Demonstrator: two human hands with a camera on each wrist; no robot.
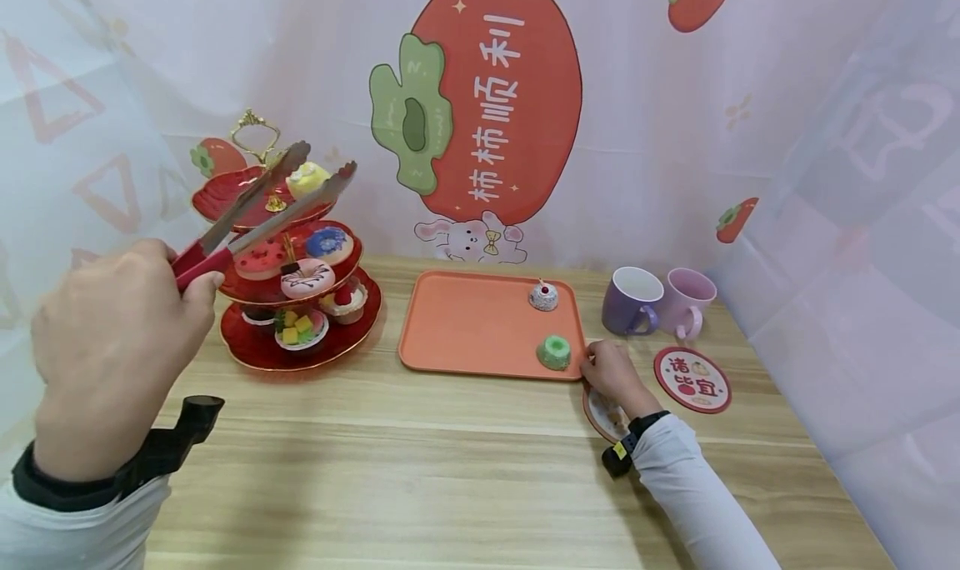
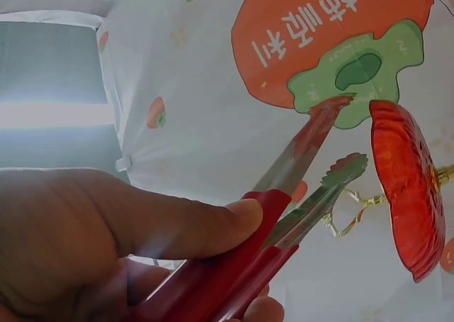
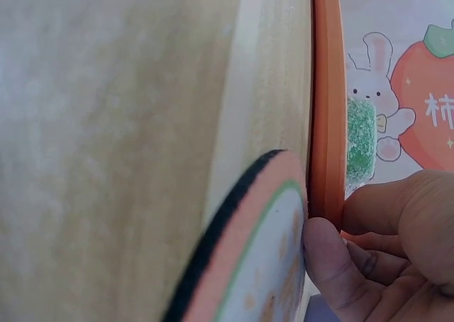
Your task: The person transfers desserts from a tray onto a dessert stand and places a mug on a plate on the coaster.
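Red-handled metal tongs [image 1: 291, 212] are gripped in my left hand [image 1: 123, 337], their tips spread apart. In the head view the tips overlap the top tier of a red three-tier stand [image 1: 300, 362], where a yellow pastry [image 1: 306, 179] sits; the left wrist view shows nothing between them. My right hand [image 1: 613, 377] pinches the near right corner of an orange tray [image 1: 472, 328] between thumb and fingers. On the tray, a green cake [image 1: 555, 352] lies close to that hand, and a white-flecked cake with a red cherry [image 1: 543, 297] sits farther back. Beneath the right hand is a partly hidden round coaster [image 3: 273, 265].
Donuts, including a pink one [image 1: 307, 278], and fruit tarts [image 1: 302, 330] fill the lower tiers. A purple mug [image 1: 626, 303] and a pink mug [image 1: 684, 295] stand right of the tray. In front of them lies a red-rimmed coaster [image 1: 692, 379]. A printed curtain [image 1: 637, 137] hangs behind the table.
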